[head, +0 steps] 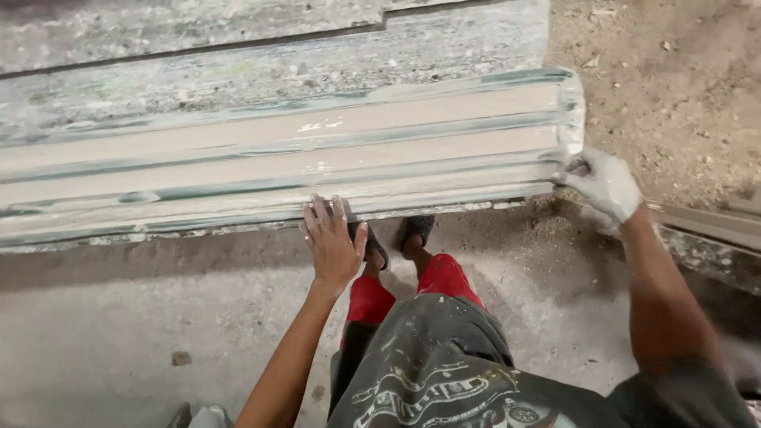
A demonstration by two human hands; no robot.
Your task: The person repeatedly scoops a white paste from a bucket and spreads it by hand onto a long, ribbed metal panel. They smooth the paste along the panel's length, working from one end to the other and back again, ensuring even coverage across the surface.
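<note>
Looking down: I see my two hands on a long white moulding (277,158) that lies across the view, from 9 o'clock to 3 o'clock.
Moulding: it is long, pale and wet-looking, with ridges and grooves running all the way along it. It rests on a grey, speckled slab (238,75) at 12 o'clock.
Left hand (333,242): it is bare. My palm is flat and my fingers are spread out and straight. My fingertips touch the bottom edge of the moulding, near the middle of the view. I am not gripping anything with it.
Right hand (606,184): it is all white with plaster. It sits at 3 o'clock, at the right end of the moulding. My fingers are curled against the end corner of the moulding. I cannot tell how tight they hold.
End of the moulding: the curved end shape shows just above my right hand, at about 2 o'clock.
My legs: red trousers (440,277) show at 6 o'clock, under the moulding edge.
My feet: dark sandals (416,228) peek out just below the moulding, right beside my left hand.
My shirt: dark with pale marks (452,372), at the bottom of the view.
Floor: grey and dusty concrete (119,325) at 7 o'clock.
Ground at 1 o'clock: brown dirt (674,79) with small bits on it.
Strip at 3 o'clock: a flat brown strip (705,222) lies on the ground behind my right arm.
</note>
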